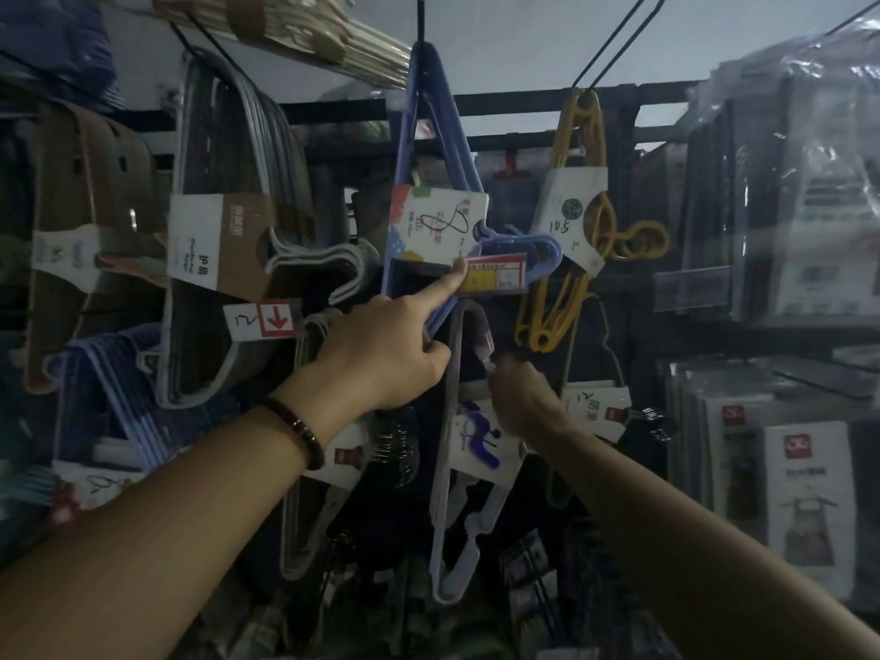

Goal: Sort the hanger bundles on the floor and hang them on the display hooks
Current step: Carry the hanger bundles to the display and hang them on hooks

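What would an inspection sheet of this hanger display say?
Surface: dark display rack; floor not visible.
Job's things: blue hanger bundle, yellow hanger bundle, grey hanger bundle hang; lavender hanger bundle below the blue.
Clutter: nothing seen.
Grip: left hand index fingertip touches the price tag; right hand, blurred, at the lavender bundle's top, hold unclear.
Cables: black cords hold bundles up.
Surroundings: plastic-wrapped goods right.
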Demonstrator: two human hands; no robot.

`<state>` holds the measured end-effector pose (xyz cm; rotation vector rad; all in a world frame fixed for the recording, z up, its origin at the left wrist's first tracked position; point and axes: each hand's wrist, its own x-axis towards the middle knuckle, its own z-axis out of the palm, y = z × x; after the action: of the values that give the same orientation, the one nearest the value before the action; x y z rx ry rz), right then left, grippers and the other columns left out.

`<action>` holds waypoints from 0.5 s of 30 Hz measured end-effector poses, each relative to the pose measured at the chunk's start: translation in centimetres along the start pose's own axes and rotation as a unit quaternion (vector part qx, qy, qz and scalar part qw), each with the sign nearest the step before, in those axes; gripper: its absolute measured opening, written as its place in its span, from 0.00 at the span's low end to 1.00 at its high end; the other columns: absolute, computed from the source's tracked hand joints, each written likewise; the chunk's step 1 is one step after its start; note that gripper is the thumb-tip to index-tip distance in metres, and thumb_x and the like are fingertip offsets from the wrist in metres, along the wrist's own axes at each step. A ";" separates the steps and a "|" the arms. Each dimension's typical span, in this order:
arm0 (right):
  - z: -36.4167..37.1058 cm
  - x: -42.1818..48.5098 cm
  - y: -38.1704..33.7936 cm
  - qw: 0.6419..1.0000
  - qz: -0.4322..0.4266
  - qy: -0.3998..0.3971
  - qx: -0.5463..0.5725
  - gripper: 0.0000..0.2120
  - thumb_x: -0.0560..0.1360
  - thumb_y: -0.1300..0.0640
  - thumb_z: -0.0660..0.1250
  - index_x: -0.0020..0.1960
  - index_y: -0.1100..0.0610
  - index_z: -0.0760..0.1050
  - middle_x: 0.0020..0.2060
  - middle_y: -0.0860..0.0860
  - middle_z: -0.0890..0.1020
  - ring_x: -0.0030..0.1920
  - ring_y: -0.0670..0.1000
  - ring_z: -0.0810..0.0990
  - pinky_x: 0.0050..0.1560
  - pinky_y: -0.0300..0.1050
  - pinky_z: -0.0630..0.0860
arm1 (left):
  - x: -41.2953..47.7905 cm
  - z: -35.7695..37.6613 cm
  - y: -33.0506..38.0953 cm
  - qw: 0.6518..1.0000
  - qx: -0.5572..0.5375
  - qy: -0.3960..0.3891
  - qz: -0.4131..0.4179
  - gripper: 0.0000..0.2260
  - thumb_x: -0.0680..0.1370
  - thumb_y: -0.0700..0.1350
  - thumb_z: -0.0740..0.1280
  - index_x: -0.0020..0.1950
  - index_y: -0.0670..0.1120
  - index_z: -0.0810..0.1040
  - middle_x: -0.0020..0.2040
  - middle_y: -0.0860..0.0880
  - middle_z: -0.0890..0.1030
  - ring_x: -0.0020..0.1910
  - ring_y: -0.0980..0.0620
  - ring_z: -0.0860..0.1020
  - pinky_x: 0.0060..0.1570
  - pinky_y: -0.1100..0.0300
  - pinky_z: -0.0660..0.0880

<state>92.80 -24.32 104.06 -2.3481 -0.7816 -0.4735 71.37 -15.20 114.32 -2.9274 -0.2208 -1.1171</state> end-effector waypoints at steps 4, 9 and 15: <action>2.1 2.2 0.5 0.999 0.009 -0.029 -0.010 0.13 0.84 0.60 0.61 0.66 0.63 0.74 0.56 0.58 0.79 0.53 0.56 0.81 0.45 0.46 0.72 | -0.6 0.6 -0.1 1.000 -0.014 0.002 0.009 0.44 0.78 0.51 0.68 0.78 0.77 0.38 0.35 0.57 0.84 0.34 0.56 0.82 0.40 0.51 0.84; 4.0 3.6 1.6 0.999 0.020 -0.012 0.032 0.12 0.86 0.56 0.57 0.63 0.61 0.72 0.54 0.60 0.80 0.52 0.61 0.82 0.53 0.58 0.81 | -1.3 1.4 -0.5 0.999 -0.041 -0.007 0.001 0.47 0.79 0.48 0.69 0.76 0.79 0.35 0.37 0.55 0.84 0.32 0.55 0.82 0.38 0.52 0.84; 4.5 -2.1 0.0 0.992 0.044 0.121 0.012 0.27 0.80 0.44 0.68 0.69 0.58 0.63 0.63 0.61 0.72 0.59 0.65 0.77 0.51 0.62 0.80 | -4.4 1.9 -1.8 0.999 -0.028 -0.009 -0.028 0.44 0.80 0.53 0.70 0.78 0.76 0.38 0.62 0.58 0.78 0.39 0.55 0.80 0.42 0.51 0.83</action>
<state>91.85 -22.30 99.69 -2.2380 -0.5643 -0.6905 69.13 -13.86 109.85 -2.9990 -0.2781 -1.1211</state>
